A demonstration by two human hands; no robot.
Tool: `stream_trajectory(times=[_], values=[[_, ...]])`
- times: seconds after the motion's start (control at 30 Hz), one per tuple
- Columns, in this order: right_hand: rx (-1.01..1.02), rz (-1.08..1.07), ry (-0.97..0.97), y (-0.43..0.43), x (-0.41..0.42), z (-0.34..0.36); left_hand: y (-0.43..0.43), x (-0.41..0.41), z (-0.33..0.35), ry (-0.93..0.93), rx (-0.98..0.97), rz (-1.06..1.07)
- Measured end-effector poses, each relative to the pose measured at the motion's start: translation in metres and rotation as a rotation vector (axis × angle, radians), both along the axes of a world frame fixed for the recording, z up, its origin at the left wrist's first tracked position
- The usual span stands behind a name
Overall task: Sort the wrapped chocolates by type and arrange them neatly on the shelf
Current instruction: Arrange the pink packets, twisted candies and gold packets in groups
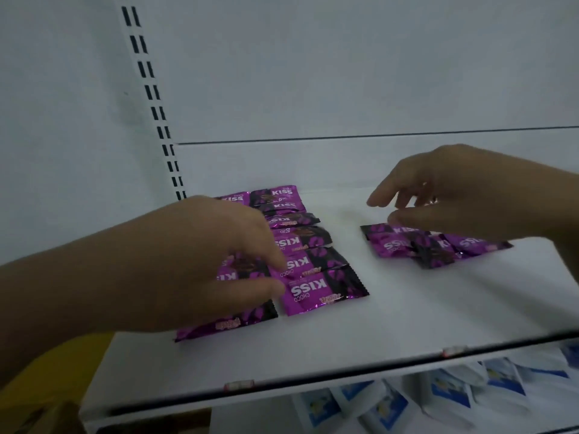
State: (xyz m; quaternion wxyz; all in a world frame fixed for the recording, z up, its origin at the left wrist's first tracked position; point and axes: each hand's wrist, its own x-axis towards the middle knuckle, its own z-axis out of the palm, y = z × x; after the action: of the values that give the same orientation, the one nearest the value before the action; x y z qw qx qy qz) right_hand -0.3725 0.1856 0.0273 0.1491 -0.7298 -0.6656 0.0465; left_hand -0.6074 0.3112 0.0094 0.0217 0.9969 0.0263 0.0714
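The white shelf (pixel 407 324) fills most of our view. Its back panel is plain, a slotted upright (pixel 150 89) climbs at far left, and below the front edge blue-and-white packets (pixel 438 393) lie on a lower level. The left grip (pixel 219 261) comes in across the shelf's left half, fingers nearly straight and laid on the purple wrappers, holding nothing that we can see; it covers part of a second column, of which one front wrapper (pixel 225 327) pokes out beneath the palm. The right grip (pixel 454 195) hovers over the right half, fingers loosely spread and empty, thumb low above the loose pile (pixel 432 245); whether it touches we cannot tell. The sorted row (pixel 300 242) of wrapped chocolates runs front to back just beside the left fingertips, each piece overlapping the next like shingles, "KISS" lettering legible. The pile sits well apart from the row, its pieces crossed at odd angles, one dark end uppermost. Every wrapper we can read looks the same type, so we judge the step to be feeding pile pieces into the columns. To do it well: take one piece at a time off the top, turn it so its lettering matches the row, lay it with the same overlap, and press lightly with the left fingers so the slick foil does not slide.
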Motion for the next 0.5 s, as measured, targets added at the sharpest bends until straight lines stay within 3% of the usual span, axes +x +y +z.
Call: stream_trajectory(times=[0.07,0.2,0.5], values=[[-0.06,-0.061,-0.031,-0.001,0.015,-0.004,0.001,0.005,0.006,-0.082,-0.093,0.057],[-0.249,-0.11,-0.105,0.001,0.037,-0.01,-0.005,0.052,0.003,0.018,-0.154,0.138],[-0.452,-0.018,-0.123,-0.023,0.072,0.0,-0.031,0.141,-0.011,0.179,-0.036,0.201]])
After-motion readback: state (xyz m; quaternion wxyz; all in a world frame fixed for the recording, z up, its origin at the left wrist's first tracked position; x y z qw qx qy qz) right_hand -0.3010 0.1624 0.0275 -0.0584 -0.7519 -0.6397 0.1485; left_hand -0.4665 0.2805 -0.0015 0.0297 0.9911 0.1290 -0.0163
